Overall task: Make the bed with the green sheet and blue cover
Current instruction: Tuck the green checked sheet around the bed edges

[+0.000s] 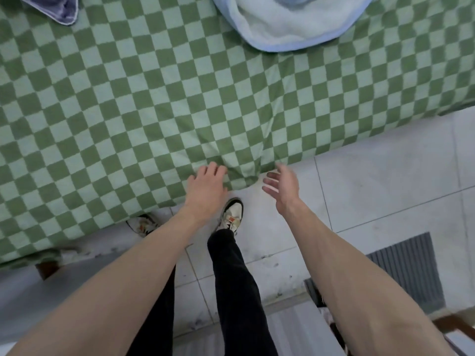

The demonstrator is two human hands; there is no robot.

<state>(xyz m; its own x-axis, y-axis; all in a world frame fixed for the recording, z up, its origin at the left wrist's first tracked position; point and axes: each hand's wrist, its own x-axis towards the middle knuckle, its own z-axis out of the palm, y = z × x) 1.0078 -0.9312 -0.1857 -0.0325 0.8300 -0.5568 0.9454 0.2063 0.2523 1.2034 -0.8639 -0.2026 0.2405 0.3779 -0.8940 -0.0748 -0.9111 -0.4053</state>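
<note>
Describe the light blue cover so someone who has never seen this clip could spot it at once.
Start from the green checkered sheet that fills most of the view. At its far edge, top centre-right, lies the light blue cover, bunched in a rounded heap with a pale fluffy inside and blue trim. The other cloth, the dark blue fabric at top left, is much darker.

Soft even indoor light, no hard shadows, no glare. Wide-angle bending at edges. Right hand (281,187) motion-blurred; rest mildly soft.
</note>
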